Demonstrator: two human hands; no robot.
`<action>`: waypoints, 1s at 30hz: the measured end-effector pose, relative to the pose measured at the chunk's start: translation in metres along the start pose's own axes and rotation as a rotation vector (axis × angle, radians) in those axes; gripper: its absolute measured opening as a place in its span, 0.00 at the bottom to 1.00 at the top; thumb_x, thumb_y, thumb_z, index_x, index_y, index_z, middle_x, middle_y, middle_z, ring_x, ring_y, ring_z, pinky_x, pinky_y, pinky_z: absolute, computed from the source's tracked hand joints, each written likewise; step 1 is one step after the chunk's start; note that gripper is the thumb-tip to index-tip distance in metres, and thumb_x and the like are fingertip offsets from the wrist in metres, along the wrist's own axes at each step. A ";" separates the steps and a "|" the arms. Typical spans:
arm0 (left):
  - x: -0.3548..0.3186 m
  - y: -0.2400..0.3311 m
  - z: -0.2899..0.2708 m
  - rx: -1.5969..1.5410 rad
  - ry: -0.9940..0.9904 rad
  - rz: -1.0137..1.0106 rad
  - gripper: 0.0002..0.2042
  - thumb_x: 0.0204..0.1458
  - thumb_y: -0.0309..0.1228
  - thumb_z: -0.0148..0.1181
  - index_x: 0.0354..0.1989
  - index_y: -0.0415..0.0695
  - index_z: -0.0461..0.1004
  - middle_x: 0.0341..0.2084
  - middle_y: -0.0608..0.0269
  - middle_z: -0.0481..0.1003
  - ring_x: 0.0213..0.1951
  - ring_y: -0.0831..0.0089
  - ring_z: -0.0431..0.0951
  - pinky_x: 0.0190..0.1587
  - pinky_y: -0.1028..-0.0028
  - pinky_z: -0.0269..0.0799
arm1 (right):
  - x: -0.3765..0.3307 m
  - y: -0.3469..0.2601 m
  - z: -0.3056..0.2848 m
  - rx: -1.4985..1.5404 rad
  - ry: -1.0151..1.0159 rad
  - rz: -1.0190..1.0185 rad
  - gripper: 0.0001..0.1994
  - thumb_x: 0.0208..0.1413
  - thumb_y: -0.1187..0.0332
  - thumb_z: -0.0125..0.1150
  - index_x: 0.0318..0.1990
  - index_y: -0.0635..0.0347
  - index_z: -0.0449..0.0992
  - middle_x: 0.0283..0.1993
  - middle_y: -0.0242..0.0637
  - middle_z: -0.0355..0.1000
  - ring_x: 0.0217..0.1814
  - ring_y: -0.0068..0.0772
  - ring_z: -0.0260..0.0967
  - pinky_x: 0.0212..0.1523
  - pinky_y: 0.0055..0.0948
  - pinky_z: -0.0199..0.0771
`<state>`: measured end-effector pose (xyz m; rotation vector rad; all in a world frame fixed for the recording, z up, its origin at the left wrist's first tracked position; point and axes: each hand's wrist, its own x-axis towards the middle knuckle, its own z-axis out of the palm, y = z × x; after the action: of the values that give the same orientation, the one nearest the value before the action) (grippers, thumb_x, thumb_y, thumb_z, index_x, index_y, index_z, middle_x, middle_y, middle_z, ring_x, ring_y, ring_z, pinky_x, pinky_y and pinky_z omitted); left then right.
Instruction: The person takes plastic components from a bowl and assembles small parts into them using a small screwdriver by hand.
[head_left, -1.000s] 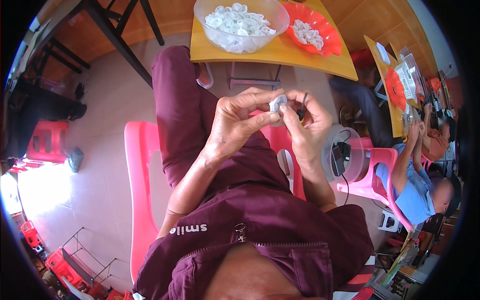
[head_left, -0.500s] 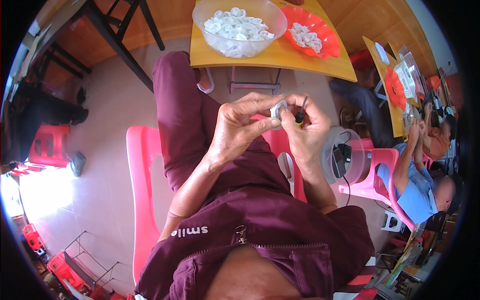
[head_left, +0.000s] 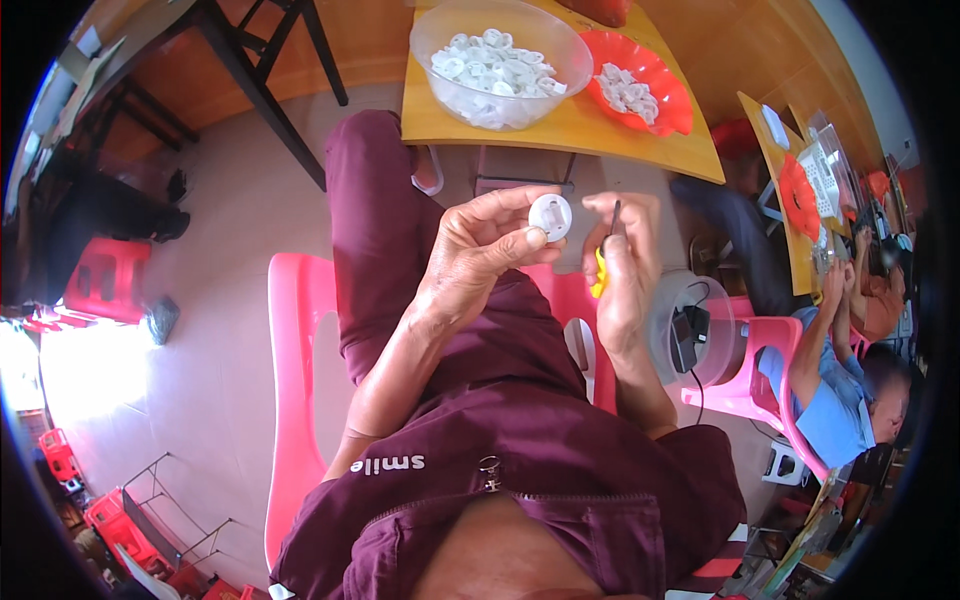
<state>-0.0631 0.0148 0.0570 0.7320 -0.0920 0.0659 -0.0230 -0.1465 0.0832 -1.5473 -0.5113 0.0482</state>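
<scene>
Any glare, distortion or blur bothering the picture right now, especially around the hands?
Head view: glare burns out the floor at far left; head view: black surrounds the fisheye circle, and the near table's front edge bows; head view: left hand and disc look fairly clear, the right hand perhaps slightly soft.

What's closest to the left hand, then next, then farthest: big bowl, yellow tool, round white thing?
In the head view:
1. Round white thing: in the left hand.
2. Yellow tool: to its right, in the right hand.
3. Big bowl: ahead, on the table.
</scene>
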 end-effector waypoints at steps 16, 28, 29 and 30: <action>-0.002 -0.002 0.007 0.091 0.056 0.126 0.18 0.48 0.18 0.61 0.50 0.36 0.71 0.42 0.58 0.76 0.43 0.73 0.76 0.48 0.71 0.74 | 0.000 0.000 0.013 -0.528 0.087 -0.532 0.17 0.42 0.85 0.63 0.41 0.57 0.80 0.28 0.32 0.63 0.22 0.21 0.62 0.21 0.21 0.62; -0.002 -0.003 0.009 0.268 0.049 0.163 0.18 0.51 0.16 0.54 0.53 0.37 0.70 0.43 0.61 0.74 0.45 0.77 0.73 0.50 0.73 0.72 | -0.003 0.003 0.015 -0.661 0.097 -0.529 0.17 0.39 0.85 0.63 0.39 0.58 0.79 0.26 0.32 0.61 0.19 0.23 0.61 0.19 0.24 0.61; -0.003 -0.002 0.011 0.238 0.057 0.140 0.17 0.51 0.16 0.54 0.52 0.36 0.71 0.42 0.61 0.74 0.44 0.77 0.73 0.50 0.74 0.71 | -0.003 0.004 0.015 -0.653 0.100 -0.535 0.18 0.38 0.86 0.62 0.39 0.58 0.79 0.25 0.32 0.61 0.19 0.23 0.61 0.19 0.24 0.61; -0.003 -0.001 0.012 0.208 0.064 0.116 0.16 0.52 0.16 0.55 0.51 0.36 0.71 0.42 0.61 0.75 0.44 0.77 0.73 0.50 0.74 0.71 | -0.003 0.005 0.015 -0.654 0.100 -0.532 0.18 0.38 0.86 0.62 0.39 0.58 0.79 0.25 0.32 0.61 0.19 0.23 0.61 0.19 0.24 0.61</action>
<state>-0.0663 0.0060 0.0644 0.9314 -0.0670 0.2119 -0.0292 -0.1334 0.0769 -1.9757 -0.9015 -0.6592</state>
